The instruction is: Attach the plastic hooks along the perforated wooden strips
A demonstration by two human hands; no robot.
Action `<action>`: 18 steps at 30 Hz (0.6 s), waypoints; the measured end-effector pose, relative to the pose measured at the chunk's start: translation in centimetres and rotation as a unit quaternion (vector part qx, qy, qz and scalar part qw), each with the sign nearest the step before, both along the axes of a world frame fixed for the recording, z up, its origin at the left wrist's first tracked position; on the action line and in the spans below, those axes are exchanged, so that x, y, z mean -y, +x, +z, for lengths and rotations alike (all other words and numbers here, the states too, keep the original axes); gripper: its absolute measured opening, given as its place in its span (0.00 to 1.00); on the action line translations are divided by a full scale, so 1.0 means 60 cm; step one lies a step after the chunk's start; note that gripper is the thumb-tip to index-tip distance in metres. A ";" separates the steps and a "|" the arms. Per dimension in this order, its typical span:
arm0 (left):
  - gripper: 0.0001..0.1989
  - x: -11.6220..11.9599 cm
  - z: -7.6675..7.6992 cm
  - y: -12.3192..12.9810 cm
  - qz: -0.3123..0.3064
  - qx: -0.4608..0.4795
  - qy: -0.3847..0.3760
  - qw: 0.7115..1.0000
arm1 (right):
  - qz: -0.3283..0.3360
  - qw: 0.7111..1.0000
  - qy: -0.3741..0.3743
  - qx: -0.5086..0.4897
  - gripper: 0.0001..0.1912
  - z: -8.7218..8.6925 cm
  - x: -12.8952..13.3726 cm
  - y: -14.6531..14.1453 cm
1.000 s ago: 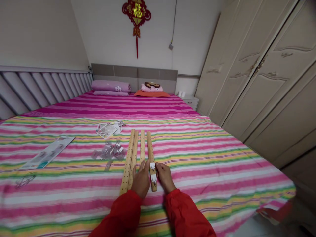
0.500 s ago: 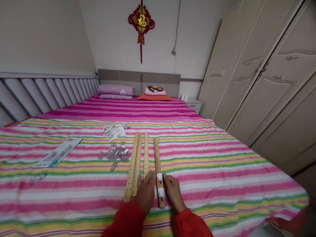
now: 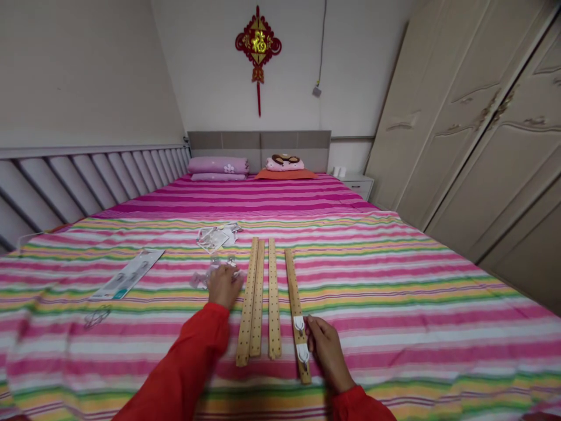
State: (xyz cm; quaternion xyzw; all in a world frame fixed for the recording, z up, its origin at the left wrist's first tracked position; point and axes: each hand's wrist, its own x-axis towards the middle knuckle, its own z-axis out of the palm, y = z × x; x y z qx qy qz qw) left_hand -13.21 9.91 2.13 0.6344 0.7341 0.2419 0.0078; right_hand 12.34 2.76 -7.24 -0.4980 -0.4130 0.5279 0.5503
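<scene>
My left hand (image 3: 225,285) reaches over a pile of small packets in clear plastic (image 3: 201,279), fingers apart and bent down onto it; the fingertips are partly hidden. My right hand (image 3: 326,349) is closed, its thumb and fingers at the right edge of a wooden strip (image 3: 293,283) with rows of small holes. Two white-backed hooks, a farther hook (image 3: 299,323) and a nearer hook (image 3: 302,353), sit on this strip's near half. Left of it lie a single wooden strip (image 3: 273,292) and two strips side by side, an outer strip (image 3: 248,304) and an inner strip (image 3: 258,298).
Everything lies on a bed with a striped sheet (image 3: 372,304). Beyond the pile is some white packaging (image 3: 219,235). At the left are a long flat pack (image 3: 129,273) and a thin wire-like bundle (image 3: 97,316). Folded bedding (image 3: 219,166) rests by the headboard; a wardrobe (image 3: 464,134) stands right.
My left hand has left the wooden strips and moved left and away from me to the pile of packets. My right hand stays by the strip with the hooks. The view has shifted slightly.
</scene>
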 end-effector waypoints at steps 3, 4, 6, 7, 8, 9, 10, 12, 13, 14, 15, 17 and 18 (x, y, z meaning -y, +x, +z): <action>0.19 -0.037 0.005 -0.018 -0.004 -0.058 -0.039 0.998 | 0.002 1.000 0.001 -0.009 0.25 -0.003 -0.001 0.001; 0.19 -0.047 0.004 -0.020 -0.009 -0.075 -0.062 0.995 | 0.004 1.000 -0.001 -0.011 0.25 -0.003 -0.001 0.001; 0.19 -0.063 0.001 -0.024 -0.013 -0.098 -0.102 0.990 | 0.007 1.000 -0.003 -0.012 0.25 -0.004 -0.001 0.001; 0.19 -0.070 0.000 -0.025 -0.014 -0.107 -0.116 0.987 | 0.009 1.000 -0.005 -0.012 0.25 -0.004 -0.001 0.001; 0.19 -0.075 -0.002 -0.027 -0.017 -0.114 -0.125 0.985 | 0.011 1.000 -0.006 -0.012 0.25 -0.003 -0.001 0.002; 0.18 -0.079 -0.003 -0.028 -0.020 -0.120 -0.130 0.984 | 0.011 1.000 -0.008 -0.012 0.25 -0.003 0.000 0.002; 0.17 -0.083 -0.005 -0.030 -0.021 -0.125 -0.134 0.983 | 0.012 1.000 -0.010 -0.013 0.25 -0.002 0.000 0.002; 0.14 -0.087 -0.007 -0.034 -0.021 -0.128 -0.140 0.982 | 0.010 1.000 -0.015 -0.014 0.25 0.000 0.001 0.002; 0.12 -0.087 -0.008 -0.036 -0.020 -0.124 -0.141 0.982 | 0.009 1.000 -0.016 -0.014 0.25 0.001 0.001 0.001; 0.11 -0.088 -0.009 -0.038 -0.017 -0.116 -0.141 0.983 | 0.008 1.000 -0.017 -0.013 0.24 0.002 0.001 0.001; 0.10 -0.087 -0.011 -0.039 -0.013 -0.103 -0.138 0.985 | 0.007 1.000 -0.017 -0.012 0.25 0.003 0.001 0.001; 0.08 -0.086 -0.013 -0.043 -0.007 -0.058 -0.118 0.991 | 0.006 1.000 -0.016 -0.010 0.25 0.003 0.001 0.001; 0.08 -0.084 -0.014 -0.046 -0.006 -0.036 -0.108 0.993 | 0.006 1.000 -0.015 -0.010 0.25 0.003 0.000 0.001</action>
